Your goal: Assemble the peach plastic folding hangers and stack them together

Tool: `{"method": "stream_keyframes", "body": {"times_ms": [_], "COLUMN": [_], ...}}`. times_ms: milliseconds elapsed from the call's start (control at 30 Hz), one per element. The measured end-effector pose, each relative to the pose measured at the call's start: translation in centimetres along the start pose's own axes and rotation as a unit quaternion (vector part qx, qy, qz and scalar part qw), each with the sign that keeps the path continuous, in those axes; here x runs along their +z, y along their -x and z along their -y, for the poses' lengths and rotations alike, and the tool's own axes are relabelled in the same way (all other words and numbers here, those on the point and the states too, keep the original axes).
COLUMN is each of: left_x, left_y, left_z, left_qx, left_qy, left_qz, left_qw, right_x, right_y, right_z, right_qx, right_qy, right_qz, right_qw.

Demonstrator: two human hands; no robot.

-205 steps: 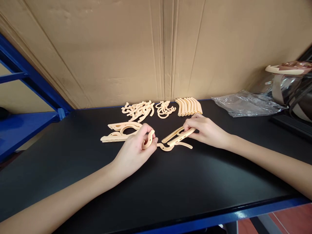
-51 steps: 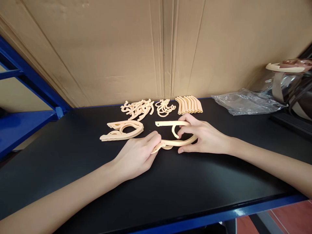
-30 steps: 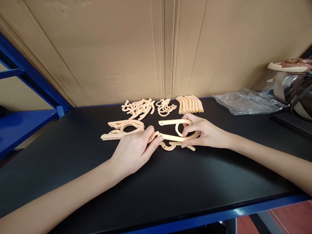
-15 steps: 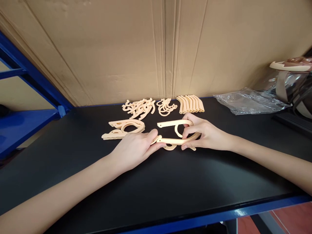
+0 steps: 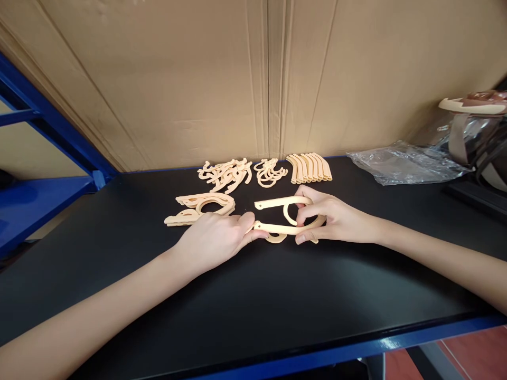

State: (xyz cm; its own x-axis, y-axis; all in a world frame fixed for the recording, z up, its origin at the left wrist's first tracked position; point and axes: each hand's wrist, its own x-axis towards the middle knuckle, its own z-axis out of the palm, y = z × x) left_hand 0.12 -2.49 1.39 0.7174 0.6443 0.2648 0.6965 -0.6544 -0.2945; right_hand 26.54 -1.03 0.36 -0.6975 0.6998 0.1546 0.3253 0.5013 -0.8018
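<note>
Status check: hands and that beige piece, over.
Left hand pinches one end of beige hanger piece. Right hand grips its curved end. Stacked pieces sit just beyond left hand.

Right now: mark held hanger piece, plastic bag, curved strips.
held hanger piece (image 5: 277, 228), head view, lower arm
plastic bag (image 5: 404, 168), head view, crumpled middle
curved strips (image 5: 309, 168), head view, middle strip

Brown cardboard sheets (image 5: 190, 84) are standing as a back wall behind the matte black worktop (image 5: 277, 306), whose blue front edge is catching soft, even light. A blue steel rack (image 5: 43, 198) is slanting up at the left, and reddish floor (image 5: 475, 354) is peeking out at the lower right.
</note>
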Motion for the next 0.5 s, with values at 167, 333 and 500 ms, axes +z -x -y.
{"method": "stream_keyframes", "body": {"times_ms": [167,333,500], "left_x": [0.0,-0.3,-0.5], "left_y": [0.1,0.1,0.2], "left_z": [0.1,-0.1,-0.4], "left_qx": [0.058,0.093,0.12], "left_qy": [-0.06,-0.083,-0.084], "left_qz": [-0.058,-0.124,-0.125], "left_qw": [0.995,0.984,0.981], "right_x": [-0.4,-0.9,-1.3], "right_y": [-0.1,-0.2,-0.1], "right_z": [0.6,0.6,0.6], "right_qx": [0.033,0.053,0.068], "right_qy": [-0.008,0.008,0.018], "right_qz": [0.045,0.072,0.092], "right_qw": [0.998,0.996,0.993]}}
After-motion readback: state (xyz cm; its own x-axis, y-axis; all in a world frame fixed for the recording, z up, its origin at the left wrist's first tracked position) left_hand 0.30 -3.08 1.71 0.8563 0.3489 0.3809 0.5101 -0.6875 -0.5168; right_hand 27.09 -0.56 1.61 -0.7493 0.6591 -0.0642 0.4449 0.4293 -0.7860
